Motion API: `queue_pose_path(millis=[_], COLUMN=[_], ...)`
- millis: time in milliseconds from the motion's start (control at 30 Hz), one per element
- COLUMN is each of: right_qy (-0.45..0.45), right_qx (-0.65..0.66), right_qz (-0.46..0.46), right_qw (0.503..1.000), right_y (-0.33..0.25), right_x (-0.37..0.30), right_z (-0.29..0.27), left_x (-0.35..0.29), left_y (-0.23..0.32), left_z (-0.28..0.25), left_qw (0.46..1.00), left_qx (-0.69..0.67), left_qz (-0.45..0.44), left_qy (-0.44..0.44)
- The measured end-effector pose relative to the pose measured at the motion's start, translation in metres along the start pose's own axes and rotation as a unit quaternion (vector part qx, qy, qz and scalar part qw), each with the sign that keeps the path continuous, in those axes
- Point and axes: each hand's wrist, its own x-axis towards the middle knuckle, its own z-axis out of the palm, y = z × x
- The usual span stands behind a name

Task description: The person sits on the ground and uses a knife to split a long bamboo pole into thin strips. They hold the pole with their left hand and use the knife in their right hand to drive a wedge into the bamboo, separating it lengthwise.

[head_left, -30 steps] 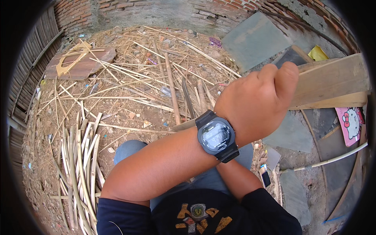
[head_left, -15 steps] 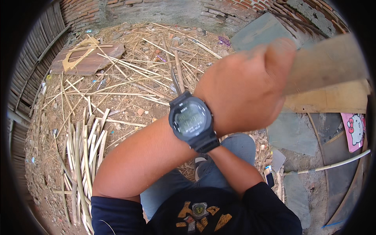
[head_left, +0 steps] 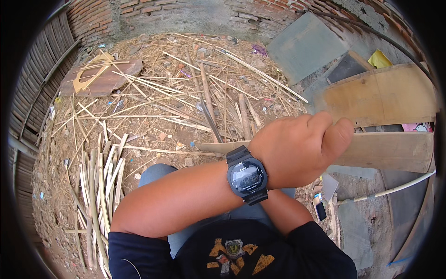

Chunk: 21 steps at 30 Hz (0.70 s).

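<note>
My left arm reaches across to the right, with a black digital watch (head_left: 247, 176) on its wrist. My left hand (head_left: 302, 149) is closed, fingers curled round a long flat wooden board (head_left: 390, 151). One end of the board shows left of the wrist, and its wider part runs out to the right. My right forearm (head_left: 288, 211) passes under the left wrist; the right hand is hidden behind the left one, so its fingers do not show. Just beyond the board's narrow end lies a dark, curved, blade-like piece (head_left: 211, 122).
Split bamboo strips (head_left: 100, 186) lie piled at the left, with more scattered over the littered ground. A brown panel (head_left: 104, 79) lies far left. Grey sheets (head_left: 306, 49) and a tan plywood sheet (head_left: 385, 95) lean right. A phone-like object (head_left: 319, 208) lies near my right arm.
My left hand and the board have come down and nearer from the upper right. The board now lies more level across the view, and its narrow end shows left of the wrist.
</note>
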Motion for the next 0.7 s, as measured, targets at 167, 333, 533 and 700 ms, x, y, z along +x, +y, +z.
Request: queue_pose_path(millis=[167, 333, 533, 700], right_qy=[0.008, 0.005, -0.004, -0.011], right_qx=[-0.006, -0.007, -0.009, -0.018], right_qz=[0.003, 0.005, 0.0, -0.004], right_qw=[1.0, 1.0, 1.0, 1.0], right_y=[0.005, 0.016, 0.018, 0.02], right_x=[-0.015, -0.024, -0.024, -0.021], right_z=[-0.006, -0.001, 0.009, 0.016], left_x=[-0.005, -0.016, -0.016, -0.017], left_y=[0.016, 0.027, 0.025, 0.019], left_z=[0.006, 0.012, 0.005, 0.001], left_qw=[1.0, 0.999, 0.998, 0.998], left_qx=[-0.009, -0.004, -0.021, -0.031], left_qz=[0.012, 0.02, 0.026, 0.022], left_qy=[-0.023, -0.042, -0.057, -0.043])
